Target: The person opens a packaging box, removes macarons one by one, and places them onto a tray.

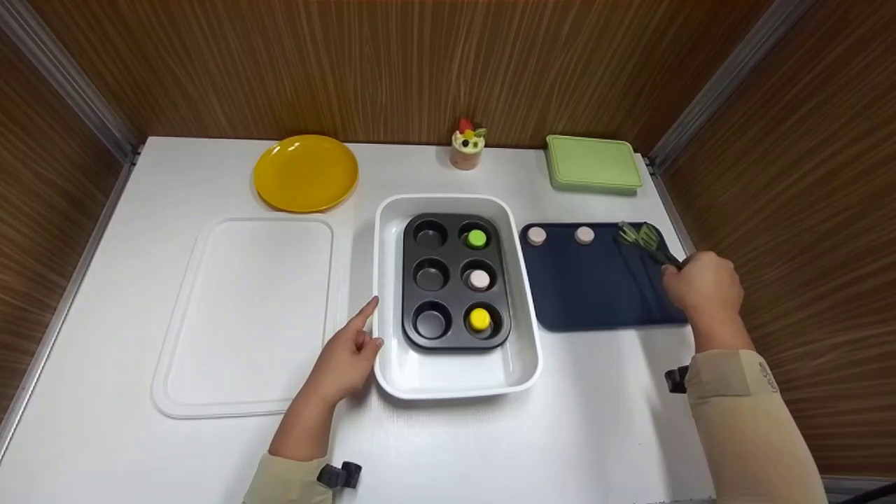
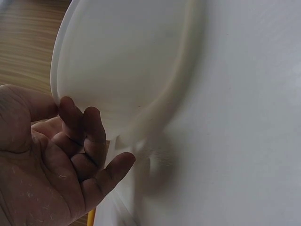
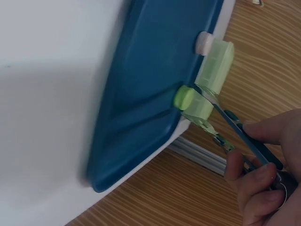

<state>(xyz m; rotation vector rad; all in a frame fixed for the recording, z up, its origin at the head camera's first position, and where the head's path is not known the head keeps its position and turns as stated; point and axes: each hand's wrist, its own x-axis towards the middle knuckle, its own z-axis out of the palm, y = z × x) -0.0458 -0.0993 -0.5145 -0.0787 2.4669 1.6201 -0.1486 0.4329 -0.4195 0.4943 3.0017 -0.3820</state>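
One pair of tongs [image 3: 243,135] is gripped, arms spread, over the blue tray [image 1: 595,297] by the right hand [image 1: 707,285]. Between the tips, a green round piece [image 3: 185,97] on the tray is shown by the right wrist view but hardly made out from the head. The white basin [image 1: 455,378] is touched by the left hand [image 1: 348,362], index and thumb parted. From the head alone, three pieces [image 1: 479,280] are seen in the muffin pan [image 1: 453,255].

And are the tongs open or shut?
Open: the tongs show two tips apart, beside the green cap. Whether they touch it, I can't tell.
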